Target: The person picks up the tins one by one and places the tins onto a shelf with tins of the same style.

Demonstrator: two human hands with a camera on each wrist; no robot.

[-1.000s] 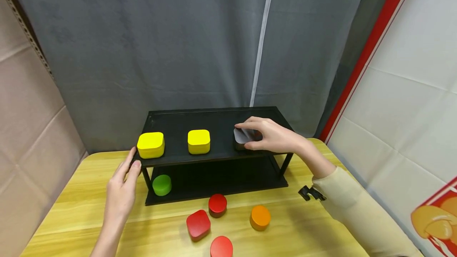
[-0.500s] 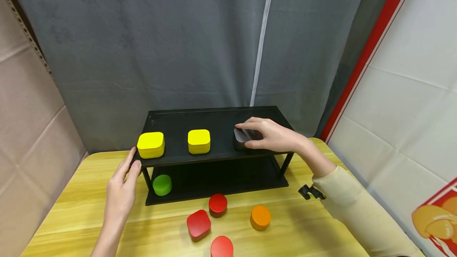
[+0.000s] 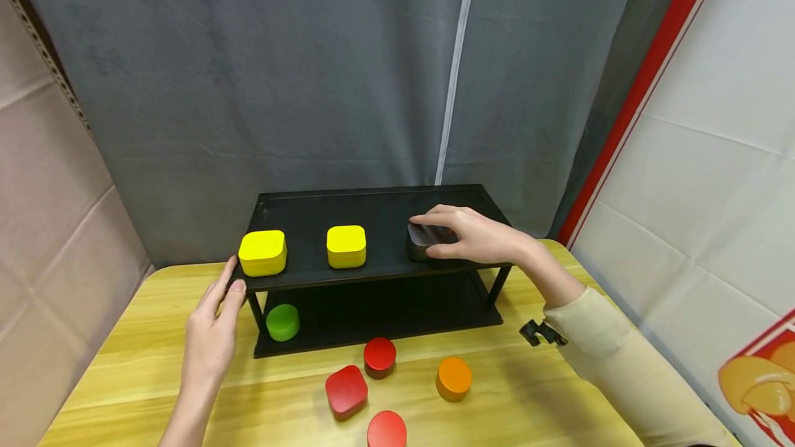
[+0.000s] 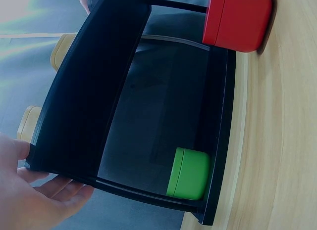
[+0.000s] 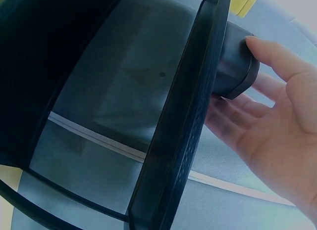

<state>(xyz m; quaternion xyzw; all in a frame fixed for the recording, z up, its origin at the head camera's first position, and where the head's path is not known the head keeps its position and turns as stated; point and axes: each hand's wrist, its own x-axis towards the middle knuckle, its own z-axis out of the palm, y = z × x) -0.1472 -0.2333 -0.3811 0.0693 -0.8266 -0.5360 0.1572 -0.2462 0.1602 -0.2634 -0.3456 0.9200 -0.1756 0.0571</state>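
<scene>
My left hand (image 3: 210,340) grips the left front corner of a black two-tier shelf (image 3: 310,207); the left wrist view shows its thumb on the upper board and fingers under it. On the right part of the top board, my right hand (image 3: 470,239) holds a black rounded-square box (image 5: 235,64) between thumb and fingers. The hand covers much of that box in the head view. Left of it on the same board stand two yellow rounded-square boxes, one in the middle (image 3: 346,247) and one (image 3: 262,253) beside the left hand's fingertips.
On the lower tier's left end sits a green round box (image 3: 282,323). In front, the wooden table (image 3: 267,409) bears a red rounded-square box (image 3: 346,390), two red round boxes (image 3: 379,357) and an orange round box (image 3: 454,379). A grey curtain (image 3: 298,88) hangs behind the shelf.
</scene>
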